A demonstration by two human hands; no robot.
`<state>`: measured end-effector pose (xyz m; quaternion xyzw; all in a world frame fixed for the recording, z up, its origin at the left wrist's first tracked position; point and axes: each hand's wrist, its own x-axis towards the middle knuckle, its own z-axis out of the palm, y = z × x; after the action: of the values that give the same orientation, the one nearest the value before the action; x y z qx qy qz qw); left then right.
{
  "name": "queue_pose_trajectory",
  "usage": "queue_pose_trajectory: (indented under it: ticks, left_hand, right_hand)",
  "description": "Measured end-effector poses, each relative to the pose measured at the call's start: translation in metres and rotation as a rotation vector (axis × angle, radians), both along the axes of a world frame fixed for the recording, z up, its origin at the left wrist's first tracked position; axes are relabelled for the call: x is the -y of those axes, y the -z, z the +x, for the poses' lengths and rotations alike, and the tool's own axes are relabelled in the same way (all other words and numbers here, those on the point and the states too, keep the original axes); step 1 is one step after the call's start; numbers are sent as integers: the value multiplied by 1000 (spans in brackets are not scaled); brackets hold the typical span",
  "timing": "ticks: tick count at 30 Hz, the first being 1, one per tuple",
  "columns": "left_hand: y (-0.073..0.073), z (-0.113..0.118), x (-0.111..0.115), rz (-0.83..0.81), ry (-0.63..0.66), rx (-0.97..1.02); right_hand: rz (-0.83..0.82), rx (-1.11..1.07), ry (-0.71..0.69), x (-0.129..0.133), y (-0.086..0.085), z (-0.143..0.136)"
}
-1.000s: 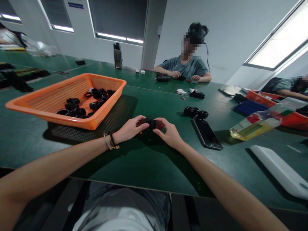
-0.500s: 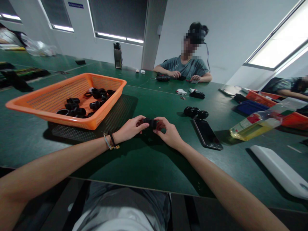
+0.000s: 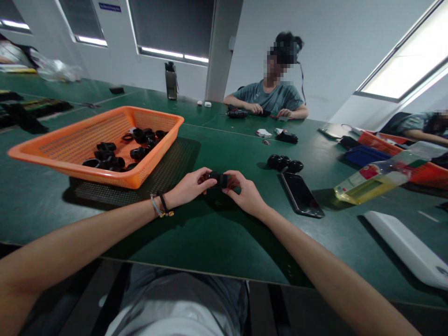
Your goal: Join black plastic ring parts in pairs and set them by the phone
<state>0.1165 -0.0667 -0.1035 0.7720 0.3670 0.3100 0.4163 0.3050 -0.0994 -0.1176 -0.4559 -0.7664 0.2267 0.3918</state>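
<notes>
A small black cylindrical part (image 3: 219, 179) is held level between my two hands, above the green table (image 3: 196, 233). My left hand (image 3: 191, 187) pinches its left end with thumb and fingers. Its right end is gripped by the fingertips of my right hand (image 3: 245, 193). To the left stands an orange basket (image 3: 80, 173) with several black parts (image 3: 140, 153) inside. Beyond my right hand, a small group of similar black parts (image 3: 279, 162) rests on the table.
Right of my hands lie a phone (image 3: 301, 195), a tilted bottle of yellow liquid (image 3: 374, 179) and a white case (image 3: 406, 247). Across the table a person (image 3: 269, 100) works near a power tool (image 3: 237, 113). A dark bottle (image 3: 171, 81) stands at the back.
</notes>
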Motion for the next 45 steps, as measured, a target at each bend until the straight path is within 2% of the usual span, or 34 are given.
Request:
queue_pose_trajectory:
  ticks: [45]
  left_hand:
    - [1, -1, -1, 9, 6, 6]
  right_hand:
    - [-11, 22, 16, 0, 1, 0]
